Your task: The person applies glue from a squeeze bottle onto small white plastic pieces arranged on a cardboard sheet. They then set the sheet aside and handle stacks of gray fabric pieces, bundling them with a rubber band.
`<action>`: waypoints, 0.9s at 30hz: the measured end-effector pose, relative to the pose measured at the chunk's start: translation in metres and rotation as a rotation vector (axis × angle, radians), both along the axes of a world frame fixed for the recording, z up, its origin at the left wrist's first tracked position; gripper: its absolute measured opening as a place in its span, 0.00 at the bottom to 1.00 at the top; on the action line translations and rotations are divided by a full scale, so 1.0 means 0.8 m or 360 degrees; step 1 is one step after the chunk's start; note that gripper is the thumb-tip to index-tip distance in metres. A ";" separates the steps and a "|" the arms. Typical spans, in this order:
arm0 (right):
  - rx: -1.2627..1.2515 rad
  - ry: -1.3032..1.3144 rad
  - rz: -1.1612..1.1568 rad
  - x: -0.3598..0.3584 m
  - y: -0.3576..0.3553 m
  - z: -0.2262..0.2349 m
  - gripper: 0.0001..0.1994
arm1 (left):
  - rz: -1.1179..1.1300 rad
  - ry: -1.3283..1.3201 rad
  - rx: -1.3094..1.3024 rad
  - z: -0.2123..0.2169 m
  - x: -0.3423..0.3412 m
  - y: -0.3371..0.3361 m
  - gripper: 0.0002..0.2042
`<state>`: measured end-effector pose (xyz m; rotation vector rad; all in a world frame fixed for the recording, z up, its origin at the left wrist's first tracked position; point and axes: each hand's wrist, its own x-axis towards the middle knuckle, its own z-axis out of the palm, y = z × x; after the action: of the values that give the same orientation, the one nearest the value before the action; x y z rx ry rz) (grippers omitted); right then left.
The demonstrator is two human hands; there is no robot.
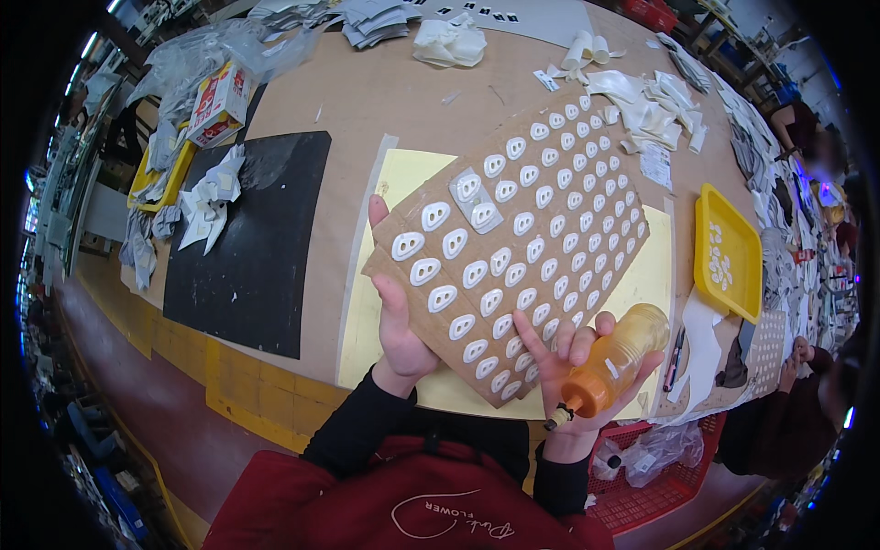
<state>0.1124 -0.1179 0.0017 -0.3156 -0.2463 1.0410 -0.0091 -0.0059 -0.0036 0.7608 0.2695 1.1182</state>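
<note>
Cardboard sheet (pixel 550 211) beside yellow tray (pixel 724 252)

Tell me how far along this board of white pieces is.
Done: rows of white pieces cover the cardboard board. In hand: left hand holds the board's edge; right hand supports it while gripping an orange bottle, nozzle down. Left: more pieces wait in the yellow tray; whether glue is applied can't be told.

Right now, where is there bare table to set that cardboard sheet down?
Bare brown top lies between the black mat and the cardboard sheet, up toward the white scraps. Right of the sheet is crowded: white offcuts and yellow tray.
</note>
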 end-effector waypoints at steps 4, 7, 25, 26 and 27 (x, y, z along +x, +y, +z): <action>0.0010 -0.0034 0.0017 0.006 -0.005 -0.002 0.32 | 0.0126 -0.0027 -0.0020 0.000 0.004 0.002 0.34; -0.0044 -0.0038 0.0040 0.012 -0.009 -0.003 0.32 | 0.0131 -0.0060 -0.0029 0.000 0.005 0.002 0.34; -0.0523 -0.0681 -0.0578 0.017 -0.039 -0.009 0.37 | -0.0114 0.0072 0.0062 0.001 -0.005 -0.002 0.40; -0.0712 -0.0877 -0.0737 0.013 -0.032 -0.009 0.39 | -0.0122 0.0088 0.0060 0.001 -0.006 -0.003 0.41; -0.0723 -0.0951 -0.0751 0.008 -0.022 -0.006 0.39 | -0.0132 0.0104 0.0058 0.000 -0.007 -0.005 0.42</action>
<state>0.1192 -0.1357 -0.0032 -1.0491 -0.4446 0.5018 -0.0151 -0.0096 -0.0035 0.8345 0.2710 1.0235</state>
